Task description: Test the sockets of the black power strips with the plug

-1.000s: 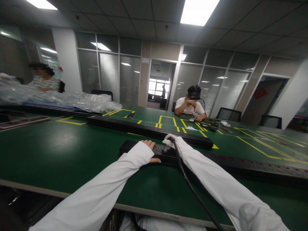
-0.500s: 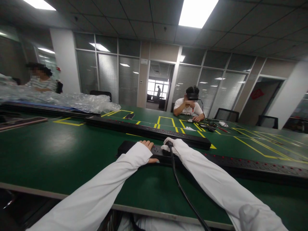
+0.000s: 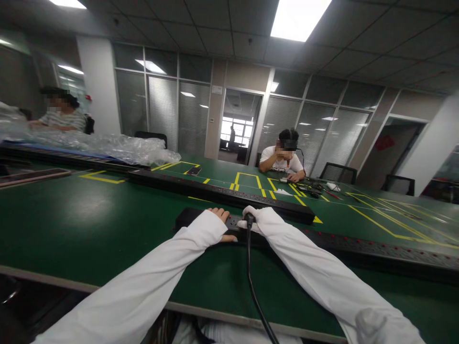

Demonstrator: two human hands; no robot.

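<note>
A long black power strip (image 3: 347, 241) with a row of sockets and small red parts lies across the green table in front of me. My left hand (image 3: 223, 223) is wrapped around the strip near its left end, fingers over the far side and thumb along the near side. My right hand (image 3: 255, 220), in a white glove, grips a black plug (image 3: 249, 219) just above the strip's sockets. The plug's black cable (image 3: 251, 282) hangs toward me over the table's near edge. Whether the plug's pins sit in a socket is hidden.
Behind lies a second black power strip (image 3: 222, 193). Clear plastic wrap (image 3: 136, 149) covers the far left, near a phone (image 3: 194, 170). Across the green table (image 3: 89, 239) sits a person (image 3: 283, 155) beside cables and small devices; another person (image 3: 62, 117) is at far left.
My right hand has turned slightly with the plug, which now sits a little further left and lower. The cable has swung left. My left hand stays on the strip.
</note>
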